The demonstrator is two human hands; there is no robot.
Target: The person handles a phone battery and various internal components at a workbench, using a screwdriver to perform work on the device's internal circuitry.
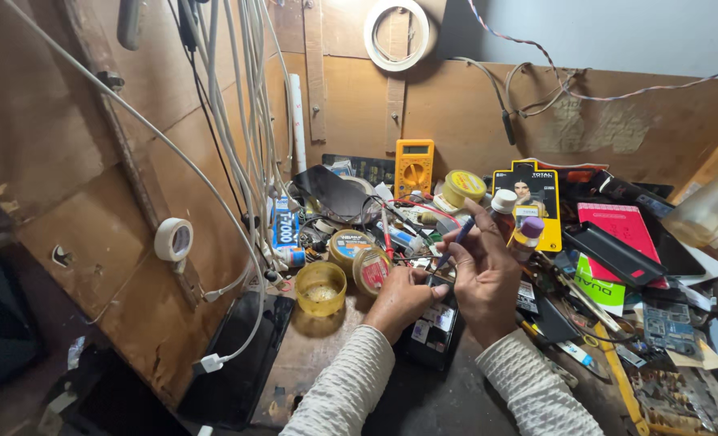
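Note:
My left hand (402, 299) rests with curled fingers on a dark opened phone (433, 329) lying on the bench, steadying its upper end. My right hand (486, 270) is raised just above it and pinches a thin blue-handled tool (456, 241), whose tip points down toward the phone's top edge. Both arms wear cream knitted sleeves. Small bottles with a white cap (503, 203) and a purple cap (529, 232) stand right behind my right hand.
A yellow multimeter (414, 165) leans on the wooden back wall. Round tins (370, 270), a yellow cup (320, 287) and a tape roll (172, 239) sit left. White cables (246, 121) hang down. Cluttered tools, a pink notebook (625, 226) and a dark phone (613, 253) fill the right.

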